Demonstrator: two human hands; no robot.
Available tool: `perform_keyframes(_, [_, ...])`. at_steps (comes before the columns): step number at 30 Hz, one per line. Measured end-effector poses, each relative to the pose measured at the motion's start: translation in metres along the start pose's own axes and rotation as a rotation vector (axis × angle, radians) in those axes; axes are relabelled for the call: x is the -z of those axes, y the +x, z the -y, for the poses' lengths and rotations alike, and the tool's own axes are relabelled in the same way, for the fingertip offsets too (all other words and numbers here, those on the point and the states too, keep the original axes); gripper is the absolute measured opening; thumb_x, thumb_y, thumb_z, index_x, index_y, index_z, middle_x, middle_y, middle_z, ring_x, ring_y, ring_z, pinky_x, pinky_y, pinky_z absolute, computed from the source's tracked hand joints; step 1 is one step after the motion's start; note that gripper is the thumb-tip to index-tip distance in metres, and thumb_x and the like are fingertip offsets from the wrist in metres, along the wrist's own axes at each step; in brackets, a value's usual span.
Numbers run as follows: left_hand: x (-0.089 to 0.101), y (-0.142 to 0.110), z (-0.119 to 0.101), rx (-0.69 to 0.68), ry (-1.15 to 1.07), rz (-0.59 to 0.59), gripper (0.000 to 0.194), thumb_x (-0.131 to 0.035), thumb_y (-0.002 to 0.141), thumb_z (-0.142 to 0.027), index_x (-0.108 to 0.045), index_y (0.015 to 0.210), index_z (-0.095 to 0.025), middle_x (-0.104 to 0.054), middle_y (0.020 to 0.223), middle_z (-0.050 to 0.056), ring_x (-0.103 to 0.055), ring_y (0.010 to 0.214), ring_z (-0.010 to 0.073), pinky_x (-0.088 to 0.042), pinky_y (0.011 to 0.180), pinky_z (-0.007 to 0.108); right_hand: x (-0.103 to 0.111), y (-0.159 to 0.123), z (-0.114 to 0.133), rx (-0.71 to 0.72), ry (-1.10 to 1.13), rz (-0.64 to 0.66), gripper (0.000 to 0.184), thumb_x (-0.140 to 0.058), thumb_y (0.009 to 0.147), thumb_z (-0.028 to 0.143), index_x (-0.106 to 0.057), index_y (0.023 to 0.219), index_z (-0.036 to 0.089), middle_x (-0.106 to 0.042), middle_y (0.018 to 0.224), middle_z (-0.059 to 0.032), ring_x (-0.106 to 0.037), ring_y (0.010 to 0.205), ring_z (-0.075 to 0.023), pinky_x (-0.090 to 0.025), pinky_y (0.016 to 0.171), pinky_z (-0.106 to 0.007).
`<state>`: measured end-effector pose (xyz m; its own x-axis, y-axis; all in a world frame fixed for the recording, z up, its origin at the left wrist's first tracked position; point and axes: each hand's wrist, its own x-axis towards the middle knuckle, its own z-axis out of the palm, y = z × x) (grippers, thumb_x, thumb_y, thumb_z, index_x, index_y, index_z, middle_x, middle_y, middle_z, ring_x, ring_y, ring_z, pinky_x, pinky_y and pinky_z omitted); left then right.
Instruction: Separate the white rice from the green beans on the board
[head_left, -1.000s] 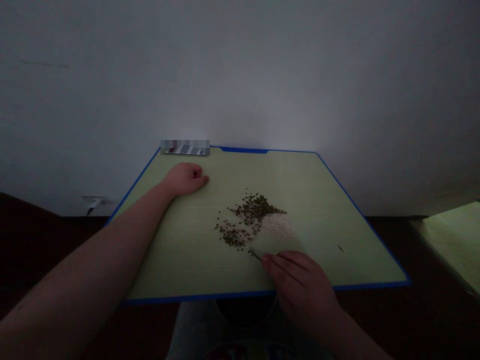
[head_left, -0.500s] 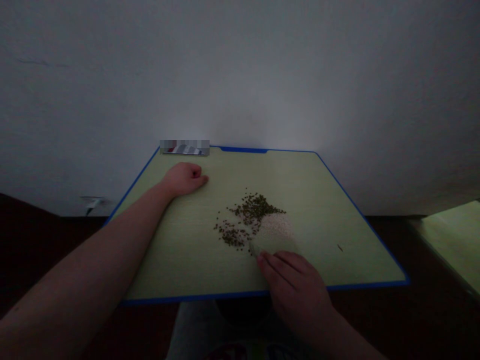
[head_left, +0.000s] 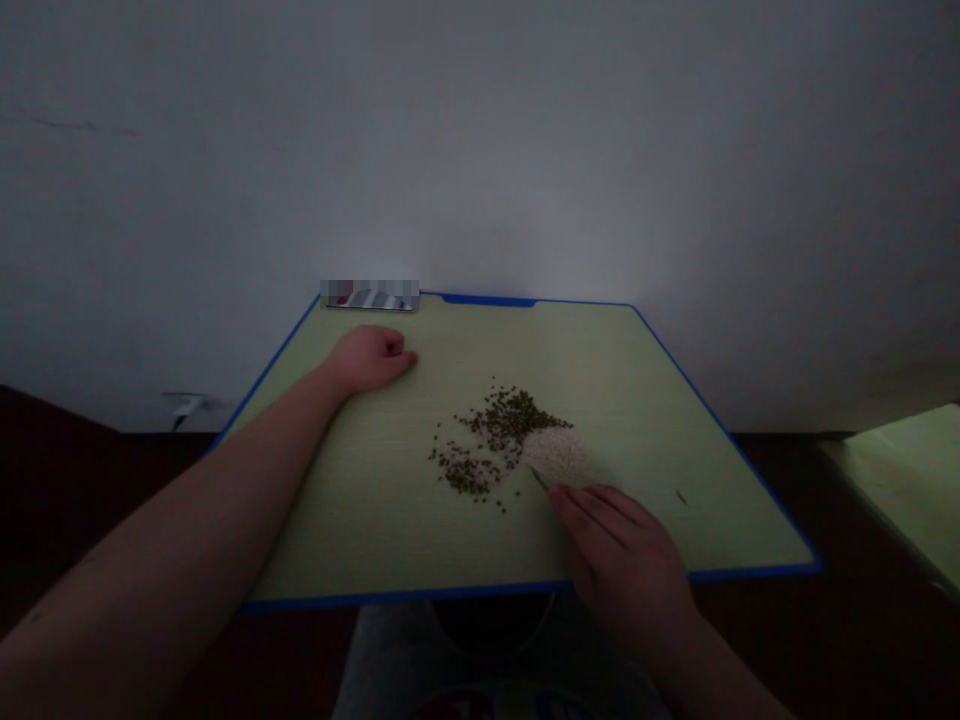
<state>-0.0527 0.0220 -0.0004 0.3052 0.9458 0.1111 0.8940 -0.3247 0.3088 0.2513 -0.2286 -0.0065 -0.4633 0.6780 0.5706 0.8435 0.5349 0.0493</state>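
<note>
The right hand (head_left: 619,545) has drawn back to five o'clock of the rice pile (head_left: 556,452), fingers pinching a thin pointed tool (head_left: 538,479); dark green beans (head_left: 487,445) remain at nine o'clock, the closed left hand (head_left: 371,358) resting on the green board (head_left: 637,400).

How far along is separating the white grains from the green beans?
Mostly done, it looks: the white grains form their own pile beside the dark green beans. Right now the right hand holds a thin pointed tool at the pile's edge. Remaining: the two piles touch, and a stray speck lies apart.
</note>
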Motion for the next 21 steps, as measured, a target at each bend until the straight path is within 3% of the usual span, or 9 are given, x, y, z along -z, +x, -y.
perform_keyframes(12, [-0.002, 0.002, 0.001, -0.001, 0.029, 0.004, 0.036, -0.054, 0.078, -0.048, -0.043, 0.055, -0.022, -0.042, 0.052, 0.000, -0.037, 0.054, 0.0146, -0.025, 0.055, 0.032, -0.005, 0.007, 0.008, 0.052, 0.077, -0.010, 0.033, -0.044, 0.090, 0.004, -0.070, 0.111, 0.008, -0.079, 0.101, -0.0092, -0.074, 0.085, -0.0221, -0.062, 0.079, -0.037])
perform_keyframes(21, [0.000, -0.001, 0.000, 0.005, 0.002, 0.004, 0.036, -0.055, 0.077, -0.048, -0.041, 0.055, -0.022, -0.041, 0.051, -0.001, -0.037, 0.054, 0.0142, -0.024, 0.056, 0.032, -0.007, 0.011, 0.003, 0.005, 0.028, -0.024, 0.034, -0.045, 0.087, 0.004, -0.073, 0.105, 0.007, -0.079, 0.095, -0.0104, -0.074, 0.082, -0.0236, -0.063, 0.078, -0.037])
